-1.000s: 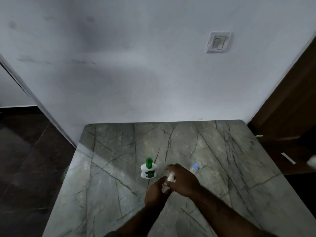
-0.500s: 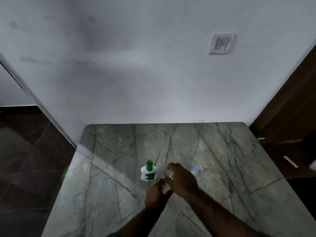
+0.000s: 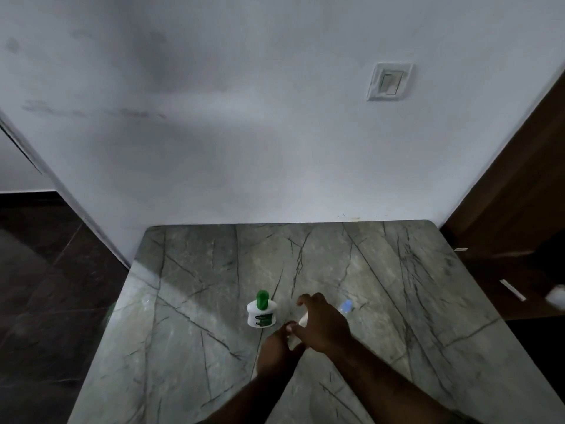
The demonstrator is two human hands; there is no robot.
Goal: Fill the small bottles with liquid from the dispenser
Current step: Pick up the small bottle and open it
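Note:
A white dispenser bottle with a green pump top stands upright on the grey marble table. Just right of it, my left hand is shut on a small white bottle, mostly hidden between my hands. My right hand arches over the top of that bottle with its fingers spread and lifted. A second small clear bottle with a blue cap sits on the table just beyond my right hand, partly hidden by it.
The table's far edge meets a white wall with a switch plate. A dark wooden door is at the right, dark floor at the left. A blurred white object lies off the table's right side.
My right hand gripped the small bottle's top a second ago; its fingers have since lifted and spread. My left hand stays on the bottle. The camera has tilted slightly.

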